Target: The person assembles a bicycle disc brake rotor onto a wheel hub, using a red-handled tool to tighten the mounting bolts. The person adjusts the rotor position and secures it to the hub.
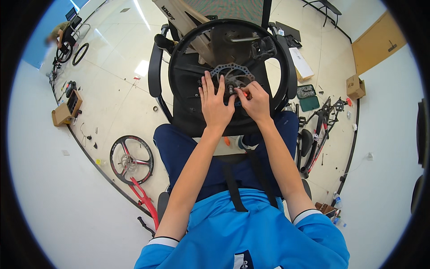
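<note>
A black bicycle wheel (283, 74) lies flat on the seat of a black chair in front of me. At its hub is a silver brake disc (233, 66), with the axle (230, 88) standing up from the middle. My left hand (215, 106) rests over the left part of the disc, fingers stretched out and the thumb close to the axle. Just right of the axle, my right hand (257, 104) has thumb and forefinger pinched together at the hub. Whatever small piece is between them is hidden.
Beyond the wheel, a pale bicycle frame (184, 21) with a pedal (263, 48) leans over the seat. Chair armrests (155, 74) flank it. A spoked wheel (117, 157) and red fork lie left; a dark bike frame (320, 127) and green case (309, 103) lie right. Another person bends far left.
</note>
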{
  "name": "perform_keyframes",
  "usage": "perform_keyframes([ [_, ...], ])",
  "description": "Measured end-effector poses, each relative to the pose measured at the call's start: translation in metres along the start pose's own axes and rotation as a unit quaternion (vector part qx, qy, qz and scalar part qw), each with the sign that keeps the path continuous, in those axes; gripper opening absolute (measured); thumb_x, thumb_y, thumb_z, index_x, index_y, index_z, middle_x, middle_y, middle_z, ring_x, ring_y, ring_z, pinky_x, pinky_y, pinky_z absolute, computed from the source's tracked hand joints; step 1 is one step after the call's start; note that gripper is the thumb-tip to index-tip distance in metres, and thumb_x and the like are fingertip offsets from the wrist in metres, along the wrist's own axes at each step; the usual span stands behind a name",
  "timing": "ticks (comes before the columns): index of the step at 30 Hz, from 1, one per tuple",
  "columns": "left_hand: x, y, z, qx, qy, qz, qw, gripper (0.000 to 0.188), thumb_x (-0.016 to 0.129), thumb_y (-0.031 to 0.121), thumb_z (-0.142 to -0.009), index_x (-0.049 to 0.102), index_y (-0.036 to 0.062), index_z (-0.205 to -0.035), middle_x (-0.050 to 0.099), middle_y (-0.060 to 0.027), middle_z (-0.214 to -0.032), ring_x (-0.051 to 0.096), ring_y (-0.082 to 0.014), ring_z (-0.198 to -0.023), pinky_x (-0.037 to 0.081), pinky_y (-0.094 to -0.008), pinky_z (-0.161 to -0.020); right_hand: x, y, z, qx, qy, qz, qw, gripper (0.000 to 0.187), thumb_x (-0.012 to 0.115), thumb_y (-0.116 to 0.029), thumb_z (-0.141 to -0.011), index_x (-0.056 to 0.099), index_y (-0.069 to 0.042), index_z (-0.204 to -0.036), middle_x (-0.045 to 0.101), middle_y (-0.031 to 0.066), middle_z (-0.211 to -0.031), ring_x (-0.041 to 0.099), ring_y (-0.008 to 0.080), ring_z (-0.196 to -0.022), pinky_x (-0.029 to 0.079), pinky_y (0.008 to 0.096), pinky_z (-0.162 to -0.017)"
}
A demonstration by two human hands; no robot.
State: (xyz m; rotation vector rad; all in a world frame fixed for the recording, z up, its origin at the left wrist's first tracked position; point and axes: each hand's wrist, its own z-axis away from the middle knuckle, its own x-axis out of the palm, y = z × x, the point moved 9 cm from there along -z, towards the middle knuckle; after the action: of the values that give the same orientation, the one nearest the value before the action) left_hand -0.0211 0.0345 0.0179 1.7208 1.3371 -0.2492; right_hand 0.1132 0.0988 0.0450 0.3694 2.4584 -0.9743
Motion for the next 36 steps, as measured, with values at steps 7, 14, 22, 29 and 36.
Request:
perform_keyframes([
  [7, -0.004, 0.007, -0.003, -0.011, 0.009, 0.017, 1.0, 0.076, 0.078, 0.022, -0.081, 0.049, 0.009, -0.15, 0.023, -0.0281, -0.163, 0.028, -0.0488, -0.148, 0.031, -0.0585, -0.117, -0.001, 0.003, 0.002, 0.02, -0.017, -0.042, 0.999, 0.012, 0.079, -0.008, -0.082, 0.07, -0.001, -0.086, 0.063, 0.0094, -0.083, 0.066, 0.0292, -0.069, 0.052, 0.0351, -0.06],
  [14, -0.011, 0.016, -0.006, -0.006, 0.021, 0.047, 0.999, 0.07, 0.082, 0.016, -0.077, 0.053, 0.0073, -0.14, 0.026, -0.0295, -0.161, 0.031, -0.048, -0.147, 0.031, -0.0596, -0.116, -0.036, 0.018, 0.011, 0.113, 0.034, -0.049, 0.992, 0.019, 0.081, -0.01, -0.081, 0.068, 0.001, -0.073, 0.061, 0.0078, -0.07, 0.057, 0.0173, -0.055, 0.044, 0.0293, -0.053],
  [22, -0.005, 0.033, -0.004, 0.103, 0.035, -0.004, 0.994, 0.028, 0.08, 0.013, -0.081, 0.071, 0.0063, -0.107, 0.05, -0.0207, -0.151, 0.044, -0.0404, -0.143, 0.03, -0.0642, -0.115, -0.014, 0.102, 0.044, 0.176, -0.1, 0.061, 0.977, 0.013, 0.066, -0.001, -0.084, 0.072, 0.004, -0.094, 0.071, 0.023, -0.093, 0.07, 0.0392, -0.089, 0.056, 0.043, -0.081],
  [29, -0.005, 0.038, -0.012, 0.124, 0.048, -0.058, 0.989, 0.014, 0.08, 0.018, -0.082, 0.078, 0.0079, -0.092, 0.058, -0.0165, -0.145, 0.05, -0.039, -0.138, 0.031, -0.062, -0.114, 0.079, 0.143, 0.054, 0.244, -0.379, 0.221, 0.865, 0.023, 0.064, 0.0, -0.083, 0.072, 0.0, -0.105, 0.071, 0.024, -0.109, 0.07, 0.0397, -0.102, 0.058, 0.0471, -0.088],
  [36, -0.002, 0.052, -0.016, 0.176, 0.01, -0.088, 0.98, 0.014, 0.078, 0.012, -0.081, 0.078, 0.0081, -0.094, 0.056, -0.0138, -0.147, 0.046, -0.0387, -0.141, 0.03, -0.0635, -0.114, 0.093, 0.167, 0.06, 0.215, -0.387, 0.237, 0.865, 0.017, 0.058, -0.004, -0.09, 0.071, -0.002, -0.101, 0.071, 0.022, -0.109, 0.071, 0.038, -0.102, 0.059, 0.0451, -0.086],
])
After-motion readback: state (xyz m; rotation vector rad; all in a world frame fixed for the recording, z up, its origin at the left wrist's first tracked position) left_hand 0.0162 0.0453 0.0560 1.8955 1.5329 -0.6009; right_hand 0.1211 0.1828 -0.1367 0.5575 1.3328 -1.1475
